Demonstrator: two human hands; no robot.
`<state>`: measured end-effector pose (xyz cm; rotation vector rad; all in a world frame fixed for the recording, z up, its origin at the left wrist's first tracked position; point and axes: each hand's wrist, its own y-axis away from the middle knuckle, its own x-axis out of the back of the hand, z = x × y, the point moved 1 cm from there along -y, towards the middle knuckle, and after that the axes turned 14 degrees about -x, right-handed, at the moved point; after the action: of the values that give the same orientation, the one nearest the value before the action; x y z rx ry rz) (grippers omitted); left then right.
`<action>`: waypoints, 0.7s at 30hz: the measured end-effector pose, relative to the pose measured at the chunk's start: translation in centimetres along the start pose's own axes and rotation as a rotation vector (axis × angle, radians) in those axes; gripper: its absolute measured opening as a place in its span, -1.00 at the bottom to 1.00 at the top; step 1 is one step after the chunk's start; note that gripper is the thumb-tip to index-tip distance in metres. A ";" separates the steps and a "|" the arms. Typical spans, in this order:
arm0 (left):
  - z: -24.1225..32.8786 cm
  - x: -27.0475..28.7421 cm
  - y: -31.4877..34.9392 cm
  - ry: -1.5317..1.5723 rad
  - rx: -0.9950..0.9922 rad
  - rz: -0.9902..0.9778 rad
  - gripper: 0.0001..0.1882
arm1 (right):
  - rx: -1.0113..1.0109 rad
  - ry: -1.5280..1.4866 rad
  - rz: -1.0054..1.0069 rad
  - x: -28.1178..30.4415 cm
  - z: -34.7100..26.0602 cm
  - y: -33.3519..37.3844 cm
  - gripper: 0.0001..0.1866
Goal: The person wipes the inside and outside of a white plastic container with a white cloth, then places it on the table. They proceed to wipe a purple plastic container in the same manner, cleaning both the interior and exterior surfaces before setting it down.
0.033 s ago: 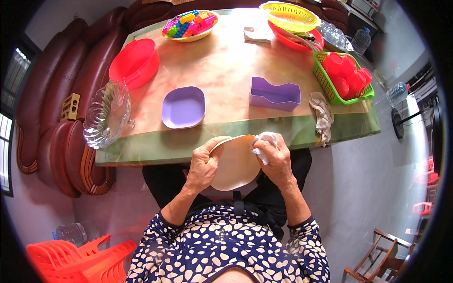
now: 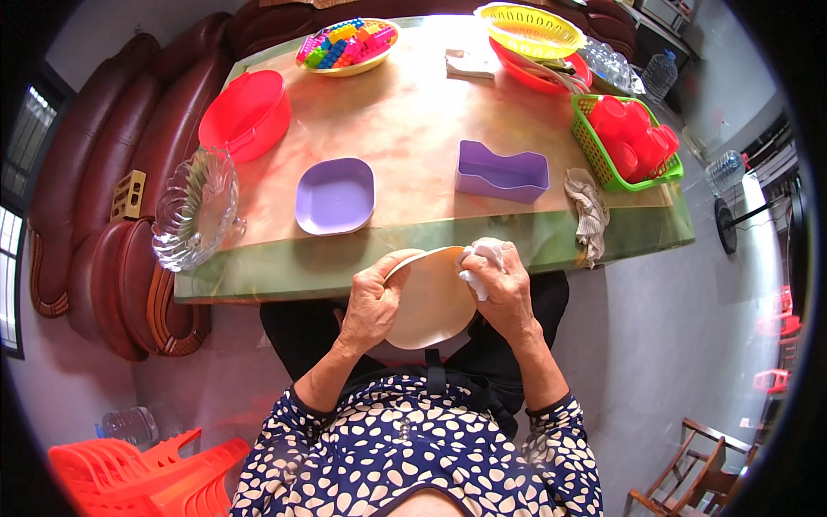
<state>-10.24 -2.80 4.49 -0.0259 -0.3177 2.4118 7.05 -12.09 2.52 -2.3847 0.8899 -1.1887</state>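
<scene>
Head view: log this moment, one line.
left grip: cream dish, by rim | right grip: white cloth, at dish rim | table: purple tray, purple holder, green basket with red cups

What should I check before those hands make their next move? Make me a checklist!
1. Left hand gripping the cream dish by its rim: ok.
2. Right hand holding the white cloth at the dish's other side: ok.
3. Cream dish spotless all over: cannot tell; part is covered by the hands.
4. Glass bowl well away from the table edge: not ok; it's by the left corner.
5. Red cups inside the green basket: ok.
</scene>
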 end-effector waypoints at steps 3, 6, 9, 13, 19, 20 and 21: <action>0.1 -0.2 0.1 -0.013 -0.007 -0.017 -0.73 | 0.113 0.136 0.008 0.0 -1.2 -1.2 -0.70; -0.3 -0.4 -0.1 -0.074 -0.066 0.001 -0.70 | 0.288 0.187 -0.004 0.0 -2.5 -2.3 -0.71; 0.0 -0.5 -0.1 -0.085 -0.120 0.047 -0.70 | 0.210 0.179 0.043 -0.2 -2.6 -2.7 -0.71; 0.4 -0.4 -0.2 -0.017 -0.060 0.118 -0.76 | 0.017 0.118 0.085 -1.5 -0.9 -2.0 -0.68; -1.6 -0.2 -0.2 0.003 -0.140 0.272 -0.77 | -0.207 -0.084 0.026 -2.7 -0.3 0.7 -0.72; -1.8 -0.2 -0.2 0.005 -0.134 0.272 -0.78 | -0.224 -0.081 0.018 -2.9 -0.2 1.4 -0.71; -1.9 -0.1 -0.2 0.002 -0.131 0.271 -0.78 | -0.239 -0.082 0.014 -3.2 -0.1 2.1 -0.71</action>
<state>-9.83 -2.36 2.67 -0.1380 -0.4986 2.6536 4.71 -11.60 -0.50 -2.5878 1.0726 -1.0214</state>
